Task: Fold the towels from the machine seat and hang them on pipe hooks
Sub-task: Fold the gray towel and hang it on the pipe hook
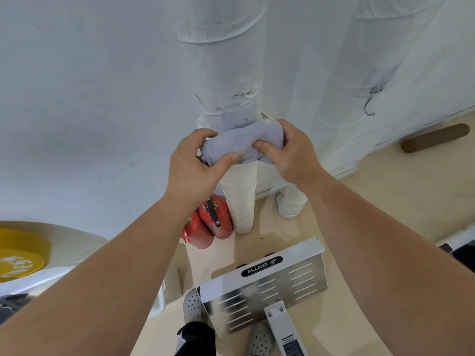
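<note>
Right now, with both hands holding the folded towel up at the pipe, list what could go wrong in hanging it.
1. The towel hides most of the hook on the near pipe, so it may miss and drop towards the fire extinguishers.
2. The left hand and right hand bunch it; releasing one side could undo the fold.
3. The metal footplate sits by the shoes, a possible trip.
</note>
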Demonstrator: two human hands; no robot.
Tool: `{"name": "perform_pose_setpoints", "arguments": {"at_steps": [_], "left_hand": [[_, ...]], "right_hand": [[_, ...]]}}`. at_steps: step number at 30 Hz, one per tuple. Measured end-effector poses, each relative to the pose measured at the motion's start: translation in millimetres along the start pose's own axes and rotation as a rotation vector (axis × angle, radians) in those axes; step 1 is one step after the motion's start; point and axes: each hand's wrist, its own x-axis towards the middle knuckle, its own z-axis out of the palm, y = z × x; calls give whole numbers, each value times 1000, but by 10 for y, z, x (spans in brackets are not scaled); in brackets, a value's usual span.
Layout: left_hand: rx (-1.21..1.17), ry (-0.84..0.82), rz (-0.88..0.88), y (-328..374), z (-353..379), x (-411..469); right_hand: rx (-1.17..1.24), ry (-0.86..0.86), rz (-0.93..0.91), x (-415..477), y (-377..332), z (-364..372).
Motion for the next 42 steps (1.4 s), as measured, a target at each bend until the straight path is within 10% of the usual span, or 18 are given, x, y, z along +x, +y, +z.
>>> {"name": "perform_pose_setpoints", "arguments": {"at_steps": [42], "left_hand": [[203, -47, -88, 216, -82, -162]], "right_hand": [[-109, 31, 262, -403, -323, -131]]}}
